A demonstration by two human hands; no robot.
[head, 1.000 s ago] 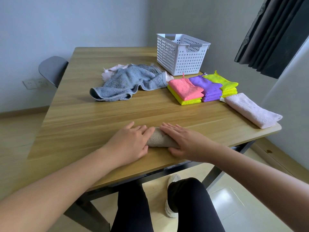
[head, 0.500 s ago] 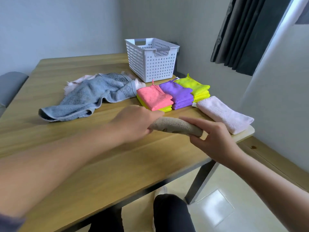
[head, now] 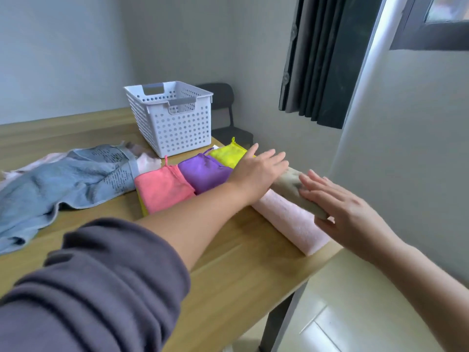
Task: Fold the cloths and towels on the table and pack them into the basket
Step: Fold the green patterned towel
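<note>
Both grips lie wide, fingers straight. The left hand (head: 256,171) presses flat on the far end of the folded beige towel (head: 291,186), and the right hand (head: 340,209) lies along its near side. The right thumb is low by the towel's end, and whether it pinches cannot be told. The beige towel rests on top of a folded pink towel (head: 286,219) along the right edge of the surface (head: 228,262), toward the near right corner. Just beside it sit folded pink (head: 162,189), purple (head: 203,171) and yellow cloths (head: 225,153). The white basket (head: 177,128) stands at the far right corner, and an unfolded blue towel (head: 71,184) sprawls toward the left edge. The likely hazard is the perch: on a soft, rounded towel so near the edge, the beige one could roll off to the floor or spring open once the hands lift. The left forearm hides part of the cloth stacks, the basket's floor is out of sight, and the blue towel runs out of frame.
</note>
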